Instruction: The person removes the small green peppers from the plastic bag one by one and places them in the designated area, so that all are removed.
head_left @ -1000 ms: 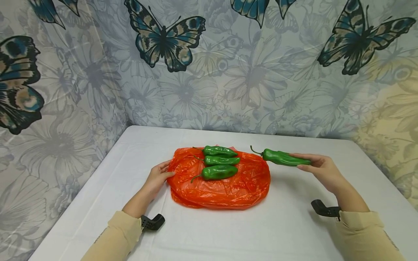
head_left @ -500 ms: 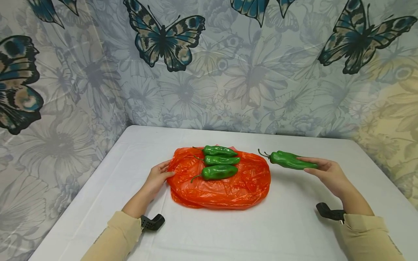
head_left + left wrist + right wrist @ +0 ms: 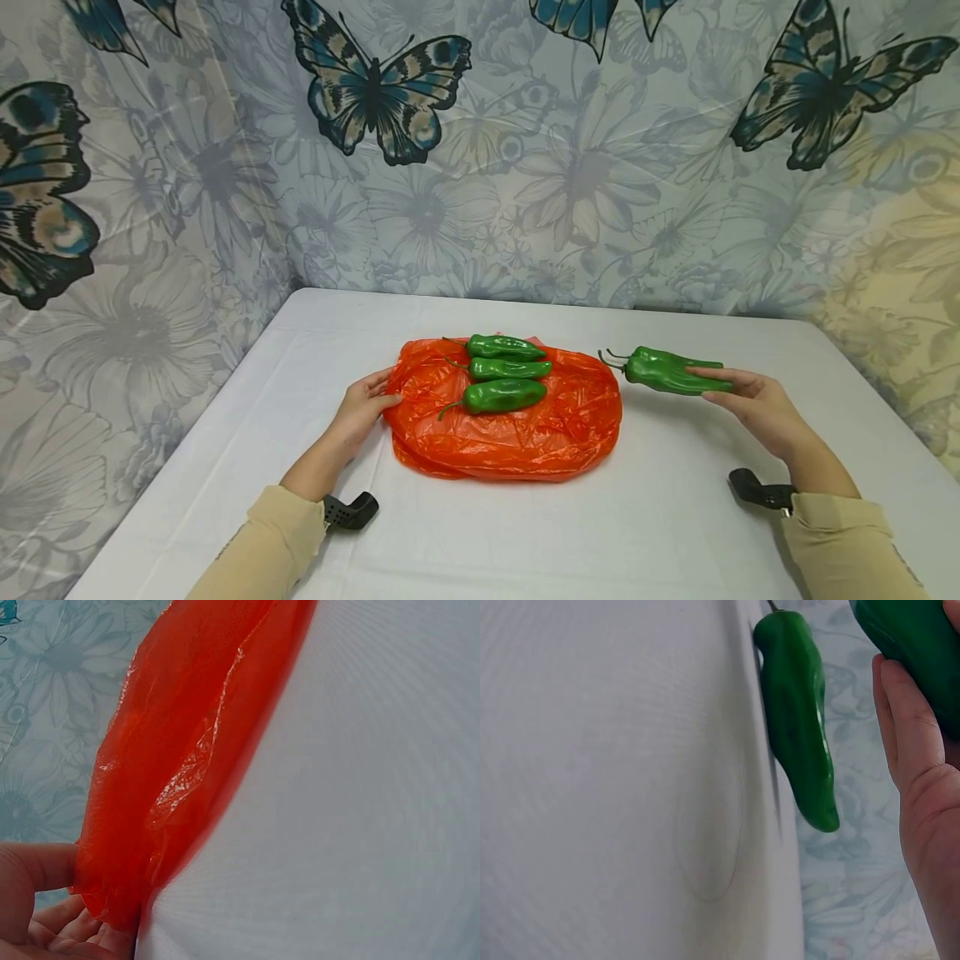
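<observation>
My left hand (image 3: 360,417) pinches the left edge of an orange-red plastic bag (image 3: 495,450); in the left wrist view the thumb lies over the film and the fingers under it. Three green peppers, a back one (image 3: 506,347), a middle one (image 3: 510,369) and a front one (image 3: 504,396), lie side by side on the bag, stems leftward. To the bag's right, my right hand (image 3: 765,408) grips the tip end of a green pepper (image 3: 922,656) between thumb and fingers. Another green pepper (image 3: 795,720) lies on the table, partly hidden behind the held one in the head view.
A white cloth covers the table (image 3: 540,542). Patterned wall cloth (image 3: 585,208) with butterflies stands behind and at the left. Each wrist wears a black camera mount, one left (image 3: 351,510) and one right (image 3: 757,490).
My right hand has moved right and slightly toward me with its pepper, drawing away from the bag. A second stem and tip now show behind that pepper. The left hand and bag stay put.
</observation>
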{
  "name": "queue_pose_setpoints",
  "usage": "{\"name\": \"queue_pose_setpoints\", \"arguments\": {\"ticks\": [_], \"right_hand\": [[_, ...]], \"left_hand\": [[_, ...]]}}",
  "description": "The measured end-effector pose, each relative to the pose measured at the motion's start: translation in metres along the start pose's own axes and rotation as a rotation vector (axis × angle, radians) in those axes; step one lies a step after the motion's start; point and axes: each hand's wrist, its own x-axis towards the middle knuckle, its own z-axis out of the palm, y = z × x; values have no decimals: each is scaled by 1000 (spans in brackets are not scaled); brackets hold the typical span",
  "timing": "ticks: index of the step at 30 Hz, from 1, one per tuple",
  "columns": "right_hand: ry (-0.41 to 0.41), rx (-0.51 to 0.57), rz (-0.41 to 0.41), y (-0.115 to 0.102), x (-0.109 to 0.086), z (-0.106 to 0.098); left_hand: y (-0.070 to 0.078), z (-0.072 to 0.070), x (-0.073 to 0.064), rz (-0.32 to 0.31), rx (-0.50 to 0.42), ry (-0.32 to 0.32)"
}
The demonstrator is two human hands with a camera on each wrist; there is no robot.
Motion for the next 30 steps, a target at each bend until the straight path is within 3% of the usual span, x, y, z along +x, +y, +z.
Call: {"name": "queue_pose_setpoints", "arguments": {"ticks": [7,17,30], "right_hand": [[-26,23,1,5,-1,-2],[-37,-78,38,12,0,-4],[-23,-80,66,21,-1,-7]], "left_hand": [[-1,0,1,-6,-9,0],[-1,0,1,-10,-3,6],[1,1,-2,12,-11,1]]}}
